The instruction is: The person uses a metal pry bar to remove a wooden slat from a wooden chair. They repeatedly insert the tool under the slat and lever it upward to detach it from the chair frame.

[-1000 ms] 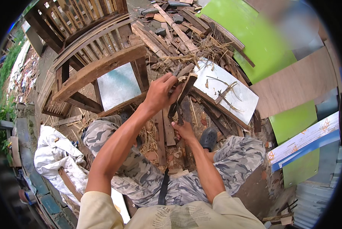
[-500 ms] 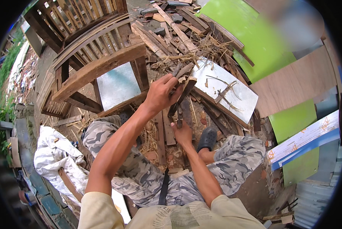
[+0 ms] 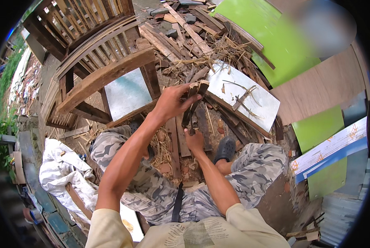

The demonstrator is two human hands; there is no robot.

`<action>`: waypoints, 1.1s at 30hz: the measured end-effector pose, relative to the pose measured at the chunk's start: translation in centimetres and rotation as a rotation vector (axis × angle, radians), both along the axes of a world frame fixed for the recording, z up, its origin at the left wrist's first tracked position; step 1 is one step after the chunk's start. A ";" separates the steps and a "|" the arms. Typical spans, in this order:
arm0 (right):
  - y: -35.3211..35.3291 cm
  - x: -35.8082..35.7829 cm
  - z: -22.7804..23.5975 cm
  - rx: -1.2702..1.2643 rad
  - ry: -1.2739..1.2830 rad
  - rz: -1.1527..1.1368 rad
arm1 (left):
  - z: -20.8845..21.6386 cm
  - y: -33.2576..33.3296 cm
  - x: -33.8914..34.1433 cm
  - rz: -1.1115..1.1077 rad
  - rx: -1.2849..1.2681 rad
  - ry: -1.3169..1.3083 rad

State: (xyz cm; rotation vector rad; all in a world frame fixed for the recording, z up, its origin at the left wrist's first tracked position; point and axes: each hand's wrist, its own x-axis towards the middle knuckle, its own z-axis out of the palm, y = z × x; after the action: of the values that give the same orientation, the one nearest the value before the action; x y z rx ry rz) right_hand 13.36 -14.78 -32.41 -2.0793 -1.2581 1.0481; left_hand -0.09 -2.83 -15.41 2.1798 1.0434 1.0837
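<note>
My left hand [image 3: 173,102] is closed around the upper part of two dark wooden strips [image 3: 196,99], which stand side by side with pale, rough upper ends. Below it, my right hand [image 3: 194,141] is wrapped round a dark, narrow piece at the strips' lower end. Whether that piece is a strip's end or a tool handle, I cannot tell. Both hands are above the ground between my knees. Beneath them lie dark boards [image 3: 179,138] among straw and wood scraps.
A slatted wooden chair frame [image 3: 106,76] with a pale seat panel stands at left. To the right lies a white-topped board [image 3: 245,99] with twigs on it. Farther off are a scrap wood pile [image 3: 193,35] and green sheets [image 3: 267,37]. White cloth [image 3: 63,165] lies at near left.
The two strips' upper ends have come close together in my left hand; before, they stood apart at an angle. My right hand has barely moved.
</note>
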 end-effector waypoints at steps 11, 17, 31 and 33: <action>-1.1 0.4 -8.9 -0.163 0.167 -0.023 | -0.7 0.1 0.7 0.073 -0.021 -0.012; -0.5 1.4 -7.2 -0.338 0.759 -0.110 | -0.7 0.2 -0.5 0.078 -0.020 -0.046; -0.6 2.9 -8.1 -0.489 1.424 -0.187 | -0.5 0.4 0.2 0.057 0.038 0.001; -1.8 2.6 -10.6 -0.491 1.947 -0.286 | -0.6 0.3 0.0 0.079 -0.012 0.021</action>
State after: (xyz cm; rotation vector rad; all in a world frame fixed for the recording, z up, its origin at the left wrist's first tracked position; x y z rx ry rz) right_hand 15.93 -16.56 -42.98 -0.4945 0.3208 2.2548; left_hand -0.07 -2.53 -16.02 2.1615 1.1516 1.0886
